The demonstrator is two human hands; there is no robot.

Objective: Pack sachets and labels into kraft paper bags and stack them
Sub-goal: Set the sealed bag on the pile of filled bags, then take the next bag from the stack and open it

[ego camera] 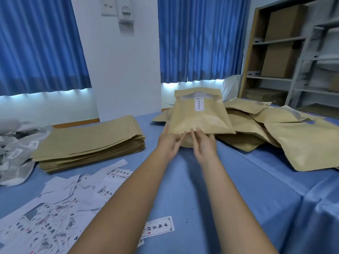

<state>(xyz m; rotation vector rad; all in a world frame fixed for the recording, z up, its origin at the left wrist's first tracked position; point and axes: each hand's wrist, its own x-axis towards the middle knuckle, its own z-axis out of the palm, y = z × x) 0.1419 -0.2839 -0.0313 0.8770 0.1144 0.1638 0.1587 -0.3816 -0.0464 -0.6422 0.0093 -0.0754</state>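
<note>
A filled kraft paper bag (200, 116) with a small white label behind its window lies on top of a heap of packed bags (286, 129) at the far right of the blue table. My left hand (169, 142) grips the bag's near left corner. My right hand (202, 142) holds its near edge, fingers on top. A flat stack of empty kraft bags (88, 143) lies at the left. White printed labels (60, 208) are scattered at the near left. Clear sachets (12, 158) are piled at the far left edge.
The table is covered with blue cloth (238, 189). One label (158, 227) lies apart near the front. Metal shelves with cardboard boxes (282, 43) stand at the back right. Blue curtains and a white wall are behind the table.
</note>
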